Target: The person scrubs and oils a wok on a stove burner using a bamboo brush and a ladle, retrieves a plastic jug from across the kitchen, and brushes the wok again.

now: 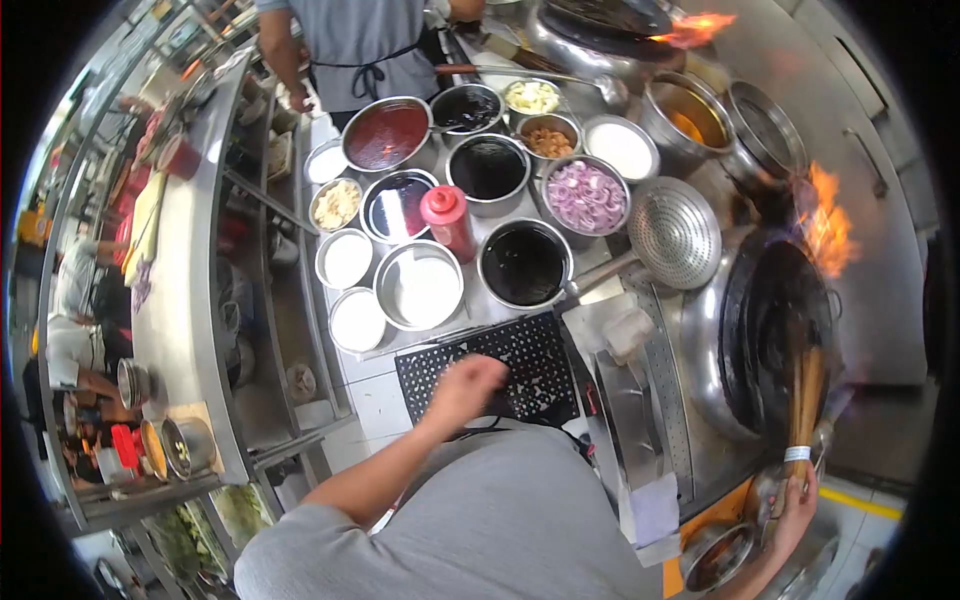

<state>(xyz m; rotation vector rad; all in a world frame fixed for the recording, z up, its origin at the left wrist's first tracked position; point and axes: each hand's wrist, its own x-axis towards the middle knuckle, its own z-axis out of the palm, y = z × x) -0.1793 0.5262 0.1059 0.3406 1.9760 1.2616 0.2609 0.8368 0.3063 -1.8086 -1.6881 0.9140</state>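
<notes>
My left hand (470,388) hangs over the black perforated floor mat, fingers curled and blurred; whether it holds anything is hidden. At the lower right, my right hand (796,503) grips the banded end of a bamboo brush (806,400). The brush's bristles reach into a dark wok (765,330) on the stove. Flames (828,225) rise behind this wok. A perforated steel skimmer (676,232) lies left of the wok, its handle pointing toward the sauce pots.
Pots of dark sauce (524,262), sliced red onions (585,197) and a red squeeze bottle (447,222) stand ahead. Another person (360,50) in an apron is beyond them. A second wok (600,35) has flames beside it. Steel shelving (205,270) runs along the left.
</notes>
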